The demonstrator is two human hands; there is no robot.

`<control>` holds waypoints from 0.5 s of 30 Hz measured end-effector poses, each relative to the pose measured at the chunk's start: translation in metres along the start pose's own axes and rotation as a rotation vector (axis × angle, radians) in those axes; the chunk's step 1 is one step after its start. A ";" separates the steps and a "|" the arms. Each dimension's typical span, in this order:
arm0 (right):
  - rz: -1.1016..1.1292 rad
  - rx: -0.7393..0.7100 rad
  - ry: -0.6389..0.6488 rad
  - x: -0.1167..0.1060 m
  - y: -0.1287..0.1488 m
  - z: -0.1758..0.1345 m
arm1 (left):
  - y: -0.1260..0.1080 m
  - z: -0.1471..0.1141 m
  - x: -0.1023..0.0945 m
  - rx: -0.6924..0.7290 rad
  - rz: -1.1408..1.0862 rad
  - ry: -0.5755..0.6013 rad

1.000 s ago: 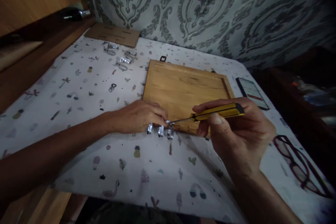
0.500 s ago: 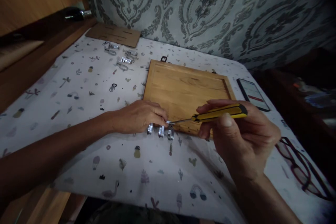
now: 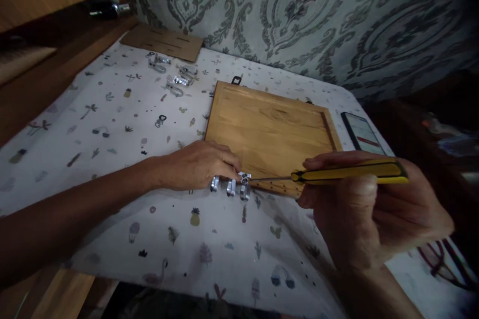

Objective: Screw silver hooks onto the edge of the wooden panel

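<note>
My right hand [image 3: 374, 204] is closed around the yellow-and-black handle of a screwdriver [image 3: 348, 173]. Its thin shaft points left, with the tip just beside the plate of a shiny metal hook [image 3: 244, 187] at the near edge of a wooden board [image 3: 273, 124]. My left hand [image 3: 209, 162] lies over the board's near left corner, its fingers bent and pinching at that hook's plate. Two more metal hooks, a middle one [image 3: 231, 188] and a left one [image 3: 214, 183], jut from the same edge below my left fingers. Small dark holes show along the edge to the right.
Several loose metal hooks [image 3: 181, 80] lie at the back left, near a slotted cardboard piece [image 3: 162, 44]. A small dark clip [image 3: 160, 120] sits left of the board. A phone [image 3: 362, 133] and glasses [image 3: 445, 261] lie to the right. Patterned wall [image 3: 239, 5] stands behind.
My right hand has moved right and nearer with the screwdriver, drawing its tip back from the hook's plate. The left hand stays on the board's corner. The view has shifted slightly.
</note>
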State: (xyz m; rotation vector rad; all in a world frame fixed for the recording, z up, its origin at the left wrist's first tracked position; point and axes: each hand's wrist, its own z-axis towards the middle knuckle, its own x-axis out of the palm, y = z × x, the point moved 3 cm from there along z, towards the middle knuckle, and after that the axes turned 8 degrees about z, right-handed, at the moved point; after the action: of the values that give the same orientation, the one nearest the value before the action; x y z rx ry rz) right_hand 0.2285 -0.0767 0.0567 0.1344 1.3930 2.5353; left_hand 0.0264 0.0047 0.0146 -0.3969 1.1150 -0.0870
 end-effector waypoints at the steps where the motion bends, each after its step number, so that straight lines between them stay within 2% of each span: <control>1: 0.022 -0.005 0.001 0.001 0.000 0.000 | 0.000 0.000 0.000 -0.001 -0.002 -0.002; 3: 0.065 -0.031 -0.042 0.003 -0.001 0.000 | 0.001 0.000 0.001 -0.002 -0.003 -0.005; 15: 0.103 -0.002 -0.011 0.007 -0.006 0.002 | 0.000 0.000 0.001 0.005 0.007 -0.014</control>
State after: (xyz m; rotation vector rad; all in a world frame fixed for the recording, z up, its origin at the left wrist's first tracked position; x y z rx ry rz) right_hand 0.2233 -0.0703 0.0528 0.2253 1.4136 2.6142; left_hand 0.0266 0.0046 0.0138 -0.3886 1.1024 -0.0805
